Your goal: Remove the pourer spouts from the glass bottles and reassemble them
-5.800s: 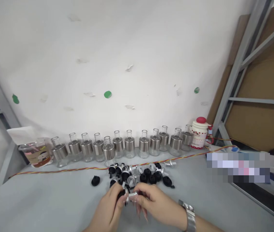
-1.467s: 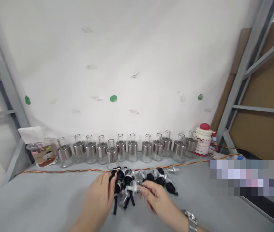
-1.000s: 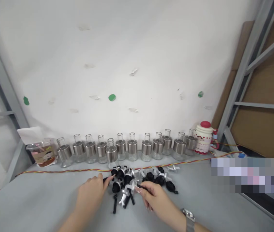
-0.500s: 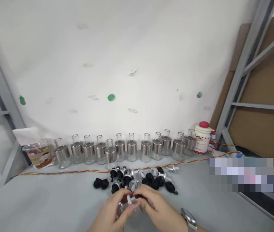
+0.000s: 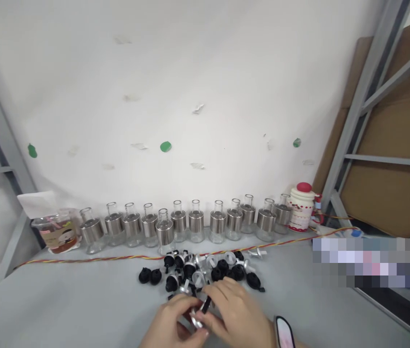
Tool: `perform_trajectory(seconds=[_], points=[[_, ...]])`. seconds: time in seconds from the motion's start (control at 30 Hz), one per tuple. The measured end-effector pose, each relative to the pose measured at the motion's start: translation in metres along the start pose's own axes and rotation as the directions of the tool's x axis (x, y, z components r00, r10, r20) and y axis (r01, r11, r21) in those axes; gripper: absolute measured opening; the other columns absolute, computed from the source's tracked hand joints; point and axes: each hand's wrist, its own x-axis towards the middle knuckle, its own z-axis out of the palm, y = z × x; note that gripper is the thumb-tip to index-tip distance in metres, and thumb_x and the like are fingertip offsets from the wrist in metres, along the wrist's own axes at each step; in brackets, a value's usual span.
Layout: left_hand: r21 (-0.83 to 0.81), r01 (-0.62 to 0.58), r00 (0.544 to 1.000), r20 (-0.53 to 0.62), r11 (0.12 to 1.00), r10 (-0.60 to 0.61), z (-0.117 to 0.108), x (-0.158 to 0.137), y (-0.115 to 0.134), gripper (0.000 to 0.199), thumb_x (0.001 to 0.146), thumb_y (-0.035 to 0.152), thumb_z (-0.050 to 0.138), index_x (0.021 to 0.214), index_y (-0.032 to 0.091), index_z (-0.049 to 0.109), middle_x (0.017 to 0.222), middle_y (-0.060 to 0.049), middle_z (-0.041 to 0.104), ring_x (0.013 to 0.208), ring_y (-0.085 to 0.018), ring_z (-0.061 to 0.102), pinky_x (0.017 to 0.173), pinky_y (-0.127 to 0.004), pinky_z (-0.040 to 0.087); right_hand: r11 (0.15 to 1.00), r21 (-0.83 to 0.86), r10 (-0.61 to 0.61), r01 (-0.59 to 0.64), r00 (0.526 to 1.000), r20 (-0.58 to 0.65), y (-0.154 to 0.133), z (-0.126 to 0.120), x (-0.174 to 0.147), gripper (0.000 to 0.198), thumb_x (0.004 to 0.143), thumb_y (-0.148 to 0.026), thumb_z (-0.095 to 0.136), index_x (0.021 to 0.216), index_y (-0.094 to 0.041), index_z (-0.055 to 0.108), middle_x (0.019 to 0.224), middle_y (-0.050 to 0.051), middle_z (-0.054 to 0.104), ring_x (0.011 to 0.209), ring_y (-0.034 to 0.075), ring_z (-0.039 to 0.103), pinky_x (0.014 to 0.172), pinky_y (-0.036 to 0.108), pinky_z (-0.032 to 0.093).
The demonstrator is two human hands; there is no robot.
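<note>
Between my two hands, low in the middle of the view, is a small silver and black bottle pourer [image 5: 205, 305]. My left hand [image 5: 172, 323] is closed on its silver part from the left. From the right, my right hand [image 5: 239, 311] pinches the same piece with thumb and fingers near its black part, and its fingers hide some of it. Just beyond my fingertips lies a loose heap of black caps [image 5: 222, 267] and clear and silver pourer parts [image 5: 198, 279]. Two black caps [image 5: 150, 276] sit a little apart on the left of the heap.
Several glass bottles with steel sleeves [image 5: 196, 220] stand uncapped in a row along the wall. A twisted red and yellow wire [image 5: 110, 259] crosses the grey table [image 5: 63, 299]. A drink cup [image 5: 58, 237] stands at left, a white and red mug [image 5: 301, 210] at right.
My right hand has turned over the piece, so its back and the watch face now show more. The pourer's black part has tilted upright between the hands. A silver part now shows past my left fingers.
</note>
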Motion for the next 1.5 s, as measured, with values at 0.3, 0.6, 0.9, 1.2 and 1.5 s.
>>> perform_trajectory(seconds=[0.3, 0.6, 0.9, 1.2, 1.5], points=[[-0.353, 0.014, 0.997, -0.071, 0.935, -0.041, 0.011, 0.001, -0.002, 0.012, 0.06, 0.023, 0.062, 0.066, 0.013, 0.059, 0.059, 0.001, 0.052, 0.058, -0.013, 0.048, 0.054, -0.022, 0.043, 0.945, -0.31, -0.171, 0.107, 0.967, -0.188, -0.008, 0.016, -0.002, 0.041, 0.09, -0.018, 0.017, 0.094, -0.006, 0.056, 0.072, 0.013, 0.066, 0.061, 0.019, 0.059, 0.066, 0.034, 0.046], [-0.542, 0.093, 0.989, -0.046, 0.835, -0.141, 0.014, 0.003, 0.002, 0.014, 0.052, 0.015, 0.065, 0.065, 0.011, 0.063, 0.057, 0.0, 0.058, 0.055, -0.014, 0.052, 0.056, -0.027, 0.046, 0.963, -0.268, -0.037, -0.016, 0.981, -0.192, -0.008, 0.03, -0.006, 0.043, 0.092, -0.026, 0.017, 0.083, -0.013, 0.057, 0.062, 0.007, 0.064, 0.057, 0.018, 0.061, 0.055, 0.027, 0.044], [-0.484, 0.204, 0.979, 0.099, 0.851, -0.179, 0.004, 0.003, 0.011, 0.015, 0.054, 0.016, 0.061, 0.067, 0.012, 0.057, 0.055, 0.002, 0.053, 0.047, -0.011, 0.05, 0.05, -0.025, 0.045, 0.979, -0.204, 0.01, -0.023, 0.998, -0.063, -0.008, 0.031, -0.006, 0.034, 0.092, -0.022, 0.022, 0.081, -0.017, 0.054, 0.065, 0.004, 0.061, 0.061, 0.017, 0.057, 0.058, 0.028, 0.042], [-0.112, 0.124, 0.932, 0.354, 0.986, -0.077, 0.008, 0.009, -0.019, 0.015, 0.06, 0.022, 0.054, 0.064, 0.019, 0.04, 0.06, 0.006, 0.037, 0.057, -0.009, 0.035, 0.053, -0.019, 0.032, 0.897, -0.203, -0.394, 0.393, 0.918, 0.04, -0.006, 0.008, 0.005, 0.027, 0.09, -0.028, 0.033, 0.082, -0.012, 0.053, 0.064, 0.004, 0.053, 0.061, 0.017, 0.046, 0.062, 0.03, 0.036], [-0.21, 0.027, 0.985, 0.174, 0.977, 0.011, 0.015, 0.001, 0.003, 0.007, 0.061, 0.016, 0.043, 0.059, 0.019, 0.038, 0.061, 0.004, 0.039, 0.059, -0.01, 0.035, 0.057, -0.021, 0.031, 0.959, -0.15, -0.258, 0.241, 0.96, -0.109, -0.005, 0.009, 0.004, 0.044, 0.092, -0.023, 0.017, 0.065, -0.016, 0.049, 0.058, 0.003, 0.052, 0.054, 0.016, 0.046, 0.058, 0.029, 0.038]])
